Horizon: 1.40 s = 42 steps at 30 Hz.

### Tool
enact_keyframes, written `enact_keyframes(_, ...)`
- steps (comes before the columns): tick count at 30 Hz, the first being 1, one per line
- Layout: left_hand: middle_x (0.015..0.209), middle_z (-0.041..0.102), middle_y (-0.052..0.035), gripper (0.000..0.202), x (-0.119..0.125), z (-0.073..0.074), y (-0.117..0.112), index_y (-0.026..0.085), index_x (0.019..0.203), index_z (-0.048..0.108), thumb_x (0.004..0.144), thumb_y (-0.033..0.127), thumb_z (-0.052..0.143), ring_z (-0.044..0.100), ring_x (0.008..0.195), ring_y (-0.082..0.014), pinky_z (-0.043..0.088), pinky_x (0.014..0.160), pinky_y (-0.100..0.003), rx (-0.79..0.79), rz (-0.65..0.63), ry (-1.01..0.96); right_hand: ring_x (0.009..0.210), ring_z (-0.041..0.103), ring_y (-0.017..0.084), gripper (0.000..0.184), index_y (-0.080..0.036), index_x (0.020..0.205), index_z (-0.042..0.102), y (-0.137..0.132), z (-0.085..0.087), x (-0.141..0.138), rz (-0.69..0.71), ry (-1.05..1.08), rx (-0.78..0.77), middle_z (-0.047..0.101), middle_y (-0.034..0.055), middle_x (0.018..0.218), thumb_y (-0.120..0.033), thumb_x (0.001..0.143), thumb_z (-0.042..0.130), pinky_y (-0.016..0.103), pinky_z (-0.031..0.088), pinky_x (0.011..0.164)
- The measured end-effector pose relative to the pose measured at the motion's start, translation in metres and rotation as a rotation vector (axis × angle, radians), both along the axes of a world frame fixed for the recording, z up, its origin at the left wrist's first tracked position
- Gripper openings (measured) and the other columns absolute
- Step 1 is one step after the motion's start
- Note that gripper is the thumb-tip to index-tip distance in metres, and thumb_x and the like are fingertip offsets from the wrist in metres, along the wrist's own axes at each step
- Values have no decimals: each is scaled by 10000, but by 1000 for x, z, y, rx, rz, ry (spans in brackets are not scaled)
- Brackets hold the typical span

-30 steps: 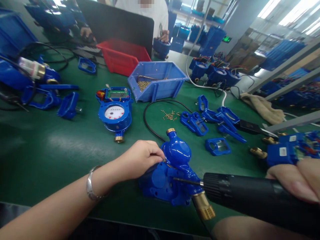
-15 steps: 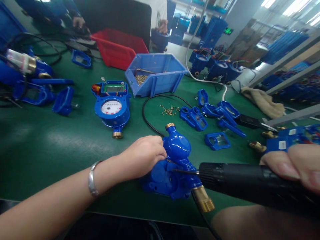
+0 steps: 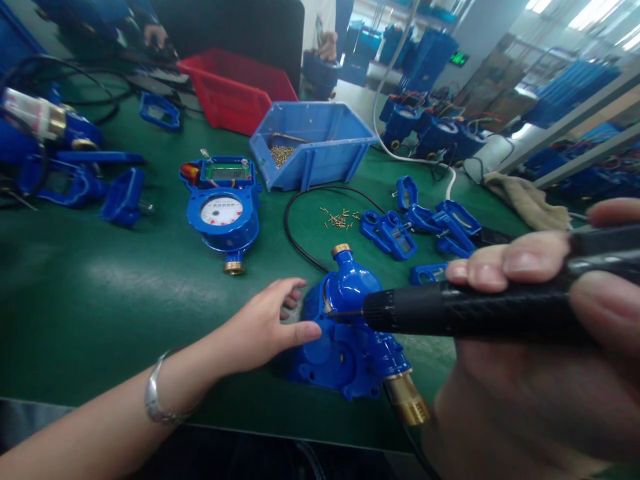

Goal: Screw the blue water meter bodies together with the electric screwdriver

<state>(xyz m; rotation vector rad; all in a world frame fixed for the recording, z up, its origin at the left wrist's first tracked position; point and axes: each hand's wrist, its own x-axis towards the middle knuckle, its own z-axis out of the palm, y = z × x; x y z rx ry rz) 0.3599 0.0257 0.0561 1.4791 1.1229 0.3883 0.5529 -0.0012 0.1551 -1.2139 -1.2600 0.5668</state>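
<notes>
A blue water meter body (image 3: 350,333) with brass ends lies face down on the green mat (image 3: 100,293) near the front edge. My left hand (image 3: 260,327) rests beside it with fingers spread, the thumb touching its left side. My right hand (image 3: 550,313) is wrapped round a black electric screwdriver (image 3: 450,310), held level, and the bit tip touches the meter body's upper left part. A few loose brass screws (image 3: 339,218) lie on the mat just beyond the meter.
A finished blue meter with a dial (image 3: 223,210) lies left of centre. A blue bin of screws (image 3: 313,150) and a red bin (image 3: 235,90) stand behind. Several blue plastic covers (image 3: 425,230) lie right. A person works across the table; a black cable (image 3: 295,227) loops nearby.
My right hand lifted the screwdriver and swung its bit up and left onto the meter's upper part. My left hand let go of its pinch at the meter and spread its fingers.
</notes>
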Motion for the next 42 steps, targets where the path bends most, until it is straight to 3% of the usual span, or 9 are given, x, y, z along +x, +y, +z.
enact_keyframes(2,1235,535,-187,862,1,-6,-8,93,1357,305,696,550,616,530,1110,-299,432,926,-431,-262,-8,-120,625,533,174,263,-230,990,581,10,2,-8,63,200,109,494,5,719,-243,741,500,374,483,649)
enact_keyframes(4,1305,511,-172,818,5,-8,-13,133,1368,294,717,512,614,499,1184,-290,405,977,-417,-442,-16,-281,597,544,157,240,-223,929,588,18,0,-14,147,348,80,548,-20,669,-153,708,523,342,479,617)
enact_keyframes(8,1240,579,-147,726,17,-6,-16,138,1284,384,665,385,673,567,1107,-283,429,956,-412,-573,87,-508,615,577,140,302,-238,920,531,27,-12,-19,337,423,-64,611,-59,656,-67,677,581,367,510,745)
enact_keyframes(11,1166,613,-162,734,24,-7,-18,98,1239,395,616,366,678,593,1043,-301,450,916,-432,-545,197,-478,633,582,122,343,-239,933,508,30,-21,-17,481,382,-145,616,-76,679,-49,664,603,426,434,945)
enact_keyframes(15,1221,572,-175,842,25,-10,-21,90,1289,324,583,388,673,555,1091,-323,439,925,-448,-510,259,-376,663,586,113,352,-242,965,508,30,-26,-11,515,376,-148,593,-73,714,-46,695,619,410,373,1024)
enact_keyframes(26,1115,615,-121,683,22,-7,-19,149,1191,405,596,366,660,579,1020,-299,458,883,-419,-512,215,-361,670,580,119,346,-256,1013,517,33,-36,-6,564,318,-112,575,-68,721,-184,737,711,413,374,1046)
enact_keyframes(32,1158,596,-136,754,23,-10,-20,147,1229,379,575,390,664,558,1062,-315,451,894,-430,-527,240,-350,671,583,125,329,-257,1003,522,33,-36,-8,554,336,-125,577,-64,715,-166,737,693,409,372,1037)
enact_keyframes(38,1210,561,-179,832,23,-12,-23,107,1284,330,585,420,657,570,1058,-327,448,903,-458,-484,251,-311,623,571,119,391,-274,997,522,30,-35,-17,419,388,-154,572,-79,681,-75,676,620,389,395,992)
enact_keyframes(42,1205,565,-209,938,23,-6,-25,70,1341,224,586,419,656,604,1011,-315,473,869,-435,-558,279,-356,607,572,128,405,-265,1001,525,31,-31,-19,484,396,-130,596,-80,657,-94,647,624,437,405,975)
